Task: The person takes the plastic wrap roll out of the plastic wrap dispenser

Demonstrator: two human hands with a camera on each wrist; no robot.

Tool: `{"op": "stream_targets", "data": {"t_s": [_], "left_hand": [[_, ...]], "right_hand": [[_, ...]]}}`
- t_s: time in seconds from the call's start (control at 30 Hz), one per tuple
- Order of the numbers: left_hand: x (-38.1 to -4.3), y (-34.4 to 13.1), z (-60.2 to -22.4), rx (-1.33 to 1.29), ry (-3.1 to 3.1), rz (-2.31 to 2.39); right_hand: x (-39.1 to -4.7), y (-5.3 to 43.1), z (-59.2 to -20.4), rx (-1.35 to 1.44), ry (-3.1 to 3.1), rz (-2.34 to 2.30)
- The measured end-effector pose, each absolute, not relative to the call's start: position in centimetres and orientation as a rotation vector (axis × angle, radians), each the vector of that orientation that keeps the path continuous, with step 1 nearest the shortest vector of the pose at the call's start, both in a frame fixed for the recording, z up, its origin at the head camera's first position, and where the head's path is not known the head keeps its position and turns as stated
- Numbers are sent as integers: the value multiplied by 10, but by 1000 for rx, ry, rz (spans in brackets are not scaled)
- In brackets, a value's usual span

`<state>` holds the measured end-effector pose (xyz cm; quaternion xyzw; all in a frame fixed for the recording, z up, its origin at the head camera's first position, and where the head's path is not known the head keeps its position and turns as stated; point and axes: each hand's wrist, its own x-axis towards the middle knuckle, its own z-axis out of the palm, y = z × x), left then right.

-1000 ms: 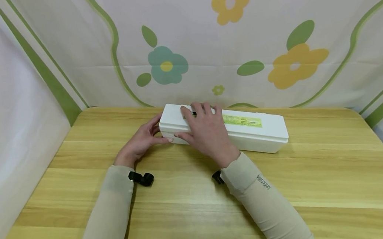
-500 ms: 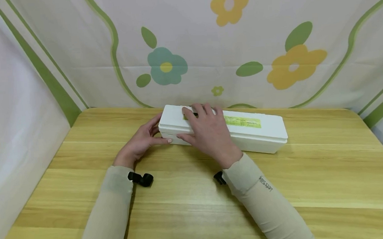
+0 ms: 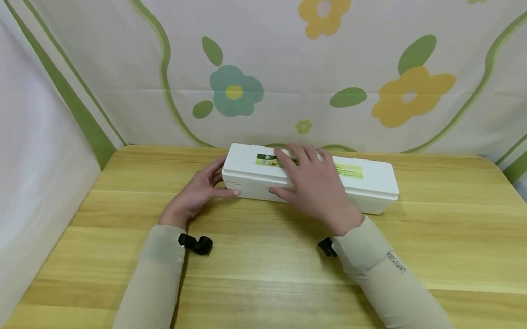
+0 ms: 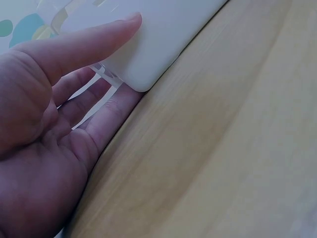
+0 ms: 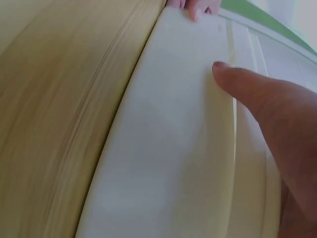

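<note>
A long white lidded box (image 3: 380,176) stands near the table's back edge, its lid down and a green-yellow label (image 3: 350,171) on top. At its left end my left hand (image 3: 195,192) holds on, thumb on the front face and fingers behind the end. The left wrist view shows those fingers low against the box (image 4: 163,39), close to the tabletop. My right hand (image 3: 317,186) lies across the lid, fingers reaching over the top and hiding part of the label. In the right wrist view its thumb (image 5: 237,82) is at the front face, just below the lid seam.
The wooden table (image 3: 254,287) spreads out in front of the box. A white curtain with printed flowers (image 3: 236,91) hangs right behind the table, and more cloth (image 3: 20,166) closes off the left side. Black wrist cameras (image 3: 196,244) stick out from both sleeves.
My right hand has slid rightward along the lid, uncovering the dark left part of the label. My left hand keeps its place at the box's left end. The head view has shifted slightly.
</note>
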<state>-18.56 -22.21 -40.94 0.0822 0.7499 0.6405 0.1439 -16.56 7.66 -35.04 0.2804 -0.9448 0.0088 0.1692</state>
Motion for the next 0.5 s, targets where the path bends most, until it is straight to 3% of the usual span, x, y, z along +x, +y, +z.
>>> {"op": "stream_targets", "data": {"t_s": [0.5], "left_hand": [[-187,-220,-410,200,2141,1856]], "right_hand": [[-158,140,-353,748,-2724,113]]}}
